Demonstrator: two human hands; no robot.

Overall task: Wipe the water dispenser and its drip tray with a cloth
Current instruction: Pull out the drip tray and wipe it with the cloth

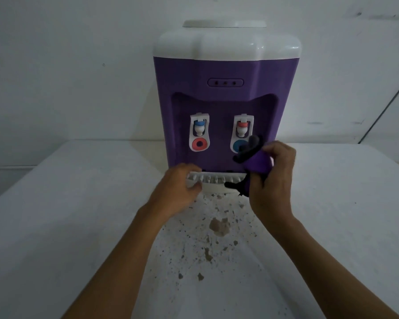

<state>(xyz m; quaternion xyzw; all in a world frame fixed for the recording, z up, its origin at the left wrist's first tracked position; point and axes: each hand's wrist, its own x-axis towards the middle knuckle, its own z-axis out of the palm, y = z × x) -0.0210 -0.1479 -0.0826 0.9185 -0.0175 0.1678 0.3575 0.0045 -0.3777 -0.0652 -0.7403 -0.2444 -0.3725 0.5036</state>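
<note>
The right hand grips the bunched purple cloth, while the left hand holds the drip tray at the water dispenser base, probably to steady it for wiping.

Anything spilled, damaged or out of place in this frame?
Yes: brown flecks and blotches are scattered over the white table in front of the purple-and-white water dispenser, just below its white slotted drip tray. Whether they are stains or chipped surface is unclear.
</note>
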